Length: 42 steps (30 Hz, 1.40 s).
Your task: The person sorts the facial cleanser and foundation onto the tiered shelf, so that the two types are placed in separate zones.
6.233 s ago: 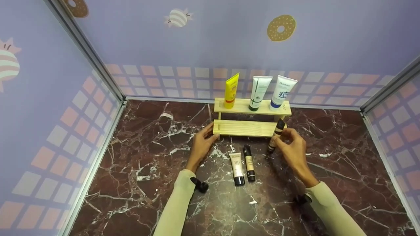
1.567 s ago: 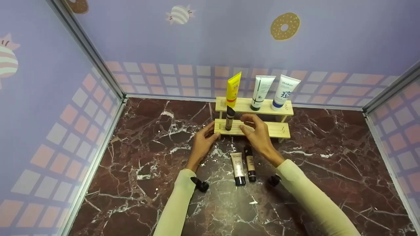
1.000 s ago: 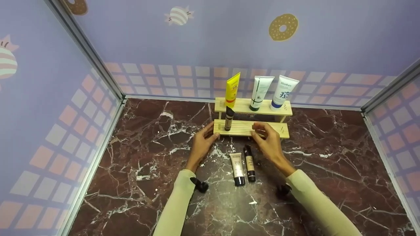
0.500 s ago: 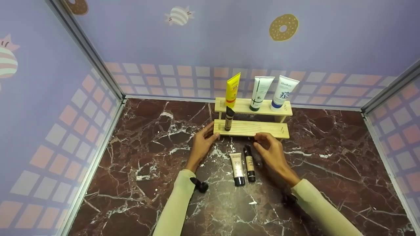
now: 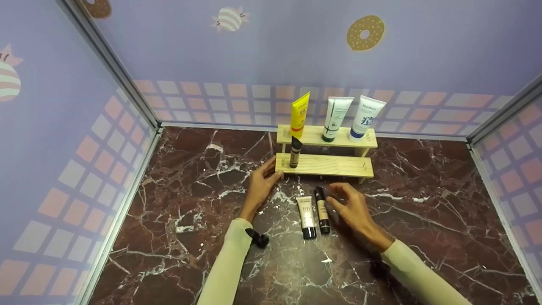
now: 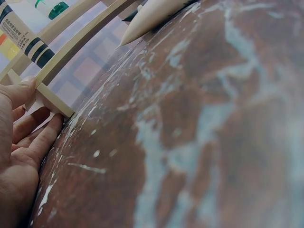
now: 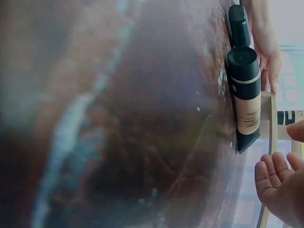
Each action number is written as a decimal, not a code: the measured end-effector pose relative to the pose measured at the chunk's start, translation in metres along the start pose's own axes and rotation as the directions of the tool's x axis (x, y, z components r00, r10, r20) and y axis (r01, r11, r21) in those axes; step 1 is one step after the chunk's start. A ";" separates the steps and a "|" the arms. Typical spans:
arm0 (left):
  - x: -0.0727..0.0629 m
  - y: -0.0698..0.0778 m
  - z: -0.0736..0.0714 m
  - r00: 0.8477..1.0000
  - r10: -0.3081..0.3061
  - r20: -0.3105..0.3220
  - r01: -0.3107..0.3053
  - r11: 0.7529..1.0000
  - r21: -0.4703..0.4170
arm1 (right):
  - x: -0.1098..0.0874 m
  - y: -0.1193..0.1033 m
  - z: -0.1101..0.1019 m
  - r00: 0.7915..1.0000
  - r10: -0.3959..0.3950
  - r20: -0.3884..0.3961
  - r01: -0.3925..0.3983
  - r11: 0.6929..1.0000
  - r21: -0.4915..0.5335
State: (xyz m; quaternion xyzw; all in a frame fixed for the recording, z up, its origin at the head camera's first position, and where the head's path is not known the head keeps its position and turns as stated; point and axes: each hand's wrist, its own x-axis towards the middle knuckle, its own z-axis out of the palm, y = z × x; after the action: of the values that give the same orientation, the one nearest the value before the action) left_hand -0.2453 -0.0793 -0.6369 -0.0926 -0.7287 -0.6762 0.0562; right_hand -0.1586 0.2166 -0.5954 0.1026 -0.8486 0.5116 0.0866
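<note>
My left hand [image 5: 260, 184] grips the left end of a two-tier wooden display rack [image 5: 326, 165], thumb at the front edge and fingers round the side. On the rack's lower tier, near that end, stands a slim dark tube with beige bands [image 5: 295, 154]. My right hand [image 5: 351, 207] hovers with loosely bent fingers just right of a black-and-beige tube [image 5: 322, 212] lying on the table, holding nothing. Left of that tube lies a beige BB cream tube [image 5: 306, 214] with a black cap. The right wrist view shows the lying tube [image 7: 247, 109] near my fingers.
Upright on the upper tier are a yellow tube [image 5: 299, 116], a white-and-green tube [image 5: 336, 118] and a white-and-blue tube [image 5: 366, 118]. The dark red marbled table [image 5: 190, 254] is bounded by a patterned back wall [image 5: 288, 51] and side walls.
The slim dark tube, earlier in my right hand, now stands on the lower tier. My right hand let go and drew back toward the lying tube. My left hand stayed at the rack.
</note>
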 end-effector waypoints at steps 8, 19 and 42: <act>0.001 -0.001 -0.001 1.000 0.004 0.001 -0.004 1.000 0.004 | -0.008 0.000 -0.002 0.996 0.072 0.055 -0.072 0.997 -0.003; 0.001 0.000 -0.001 1.000 -0.006 -0.008 0.006 1.000 -0.009 | -0.014 0.002 0.006 0.988 0.136 0.074 -0.139 0.990 0.025; 0.000 0.001 -0.001 1.000 0.004 0.008 -0.004 1.000 0.030 | -0.023 0.017 0.022 0.993 0.116 -0.010 -0.116 0.993 -0.023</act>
State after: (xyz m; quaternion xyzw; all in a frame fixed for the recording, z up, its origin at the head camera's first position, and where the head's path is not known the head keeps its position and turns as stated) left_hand -0.2453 -0.0800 -0.6359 -0.0958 -0.7388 -0.6647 0.0561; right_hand -0.1416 0.2064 -0.6260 0.0501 -0.8588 0.5061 0.0614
